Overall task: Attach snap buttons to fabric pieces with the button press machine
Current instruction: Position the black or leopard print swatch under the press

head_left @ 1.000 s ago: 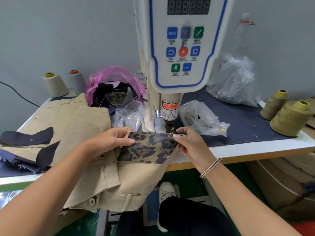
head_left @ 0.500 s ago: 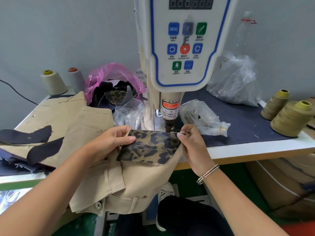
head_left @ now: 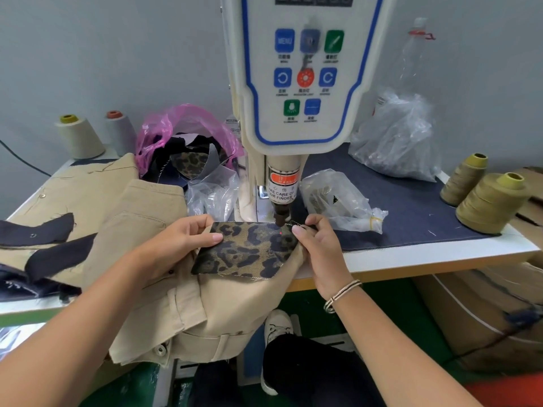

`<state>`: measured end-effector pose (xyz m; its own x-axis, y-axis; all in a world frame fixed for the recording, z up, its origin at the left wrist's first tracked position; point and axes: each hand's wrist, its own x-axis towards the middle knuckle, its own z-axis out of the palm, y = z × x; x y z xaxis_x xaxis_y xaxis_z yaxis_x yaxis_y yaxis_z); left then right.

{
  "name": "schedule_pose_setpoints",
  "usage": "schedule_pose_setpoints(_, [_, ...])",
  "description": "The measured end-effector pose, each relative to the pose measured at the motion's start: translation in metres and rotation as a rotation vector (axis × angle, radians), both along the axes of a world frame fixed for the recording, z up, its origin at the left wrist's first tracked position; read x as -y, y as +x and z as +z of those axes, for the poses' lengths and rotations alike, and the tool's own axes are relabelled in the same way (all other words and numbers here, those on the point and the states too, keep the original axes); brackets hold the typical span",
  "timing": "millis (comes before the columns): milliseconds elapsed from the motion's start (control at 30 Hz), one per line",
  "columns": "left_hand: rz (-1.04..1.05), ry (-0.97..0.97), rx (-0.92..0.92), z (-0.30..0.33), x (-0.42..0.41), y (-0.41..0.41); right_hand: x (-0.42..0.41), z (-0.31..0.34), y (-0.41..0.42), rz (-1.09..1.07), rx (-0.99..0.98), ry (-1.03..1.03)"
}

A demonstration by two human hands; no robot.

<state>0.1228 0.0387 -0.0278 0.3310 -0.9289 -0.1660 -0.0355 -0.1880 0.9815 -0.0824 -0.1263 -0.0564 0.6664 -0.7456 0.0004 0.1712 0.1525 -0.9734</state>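
A leopard-print fabric piece (head_left: 249, 249) lies flat under the white button press machine (head_left: 302, 83), its far right corner below the press head (head_left: 281, 214). A red laser dot shows on that corner. My left hand (head_left: 179, 245) pinches the fabric's left edge, thumb on top. My right hand (head_left: 316, 245) pinches the right corner beside the press head, fingers curled round the edge.
Beige garments (head_left: 117, 230) with dark fabric pieces (head_left: 38, 230) lie left. A pink bag of cut pieces (head_left: 182, 136) and clear plastic bags (head_left: 338, 198) flank the machine. Thread cones (head_left: 490, 201) stand at the right, two more (head_left: 79, 136) at the back left. My shoe (head_left: 277, 327) rests below.
Both hands and the fabric keep nearly the same place under the press head; the camera view has shifted slightly, and the red dot now shows on the corner.
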Motion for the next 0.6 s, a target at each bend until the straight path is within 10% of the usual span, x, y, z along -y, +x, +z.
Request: schedule_pose_setpoints(600, [0.013, -0.009, 0.001, 0.0023, -0.0003, -0.0017, -0.0002, 0.0009, -0.0002, 0.014, -0.004, 0.030])
